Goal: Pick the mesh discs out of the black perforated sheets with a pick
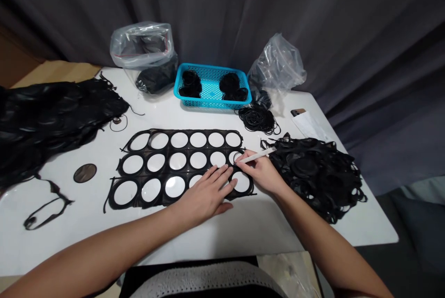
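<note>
A flat black sheet [164,175] with three rows of round holes lies on the white table. My left hand [208,191] rests palm down on its lower right part, fingers stretched out. My right hand [255,168] is closed around a thin white tool [257,155], its tip at the right end of the middle row. A thin black ring [237,155] shows at that hole by the fingertips. Whether the fingers also touch the ring is too small to tell. Part of the bottom row is hidden under my left hand.
A blue basket [212,102] with black bundles stands at the back between two plastic bags [142,47]. Black scraps [313,173] are heaped at the right. A large black pile [52,122] covers the left, near a dark disc [85,173] and a loose strip [52,217].
</note>
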{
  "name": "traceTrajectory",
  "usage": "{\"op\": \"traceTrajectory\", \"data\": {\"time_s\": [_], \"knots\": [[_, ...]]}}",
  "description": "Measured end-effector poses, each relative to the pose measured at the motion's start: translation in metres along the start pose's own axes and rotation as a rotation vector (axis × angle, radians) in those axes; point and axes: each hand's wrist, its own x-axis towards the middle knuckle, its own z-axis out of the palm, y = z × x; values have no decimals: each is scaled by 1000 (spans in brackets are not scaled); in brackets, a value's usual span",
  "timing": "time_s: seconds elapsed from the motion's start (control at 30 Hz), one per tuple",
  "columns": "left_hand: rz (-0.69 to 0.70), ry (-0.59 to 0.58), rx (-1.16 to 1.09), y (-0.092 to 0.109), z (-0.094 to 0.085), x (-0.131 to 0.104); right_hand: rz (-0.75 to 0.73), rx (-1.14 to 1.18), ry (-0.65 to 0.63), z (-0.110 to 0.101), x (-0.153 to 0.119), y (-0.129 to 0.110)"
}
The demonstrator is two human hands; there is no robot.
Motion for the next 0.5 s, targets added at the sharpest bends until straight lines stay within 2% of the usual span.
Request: {"op": "traceTrajectory", "data": {"time_s": [0.1, 0.17, 0.3, 0.37, 0.43, 0.5], "knots": [[-3, 1, -13, 0, 1, 0, -44, -52, 5, 1, -2, -1], [-14, 6, -19, 0, 2, -1, -124, -143, 26, 6, -7, -1], [-27, -21, 4, 1, 4, -1, -334, -473, 46, 23, -20, 3], [-26, -20, 5, 1, 4, -1, -383, -620, 51, 24, -21, 6], [-29, 0, 3, 1, 5, -1, -369, -716, 147, 12, -13, 12], [-28, 18, 6, 2, 3, 0, -289, -779, 358, -13, 0, 17]]}}
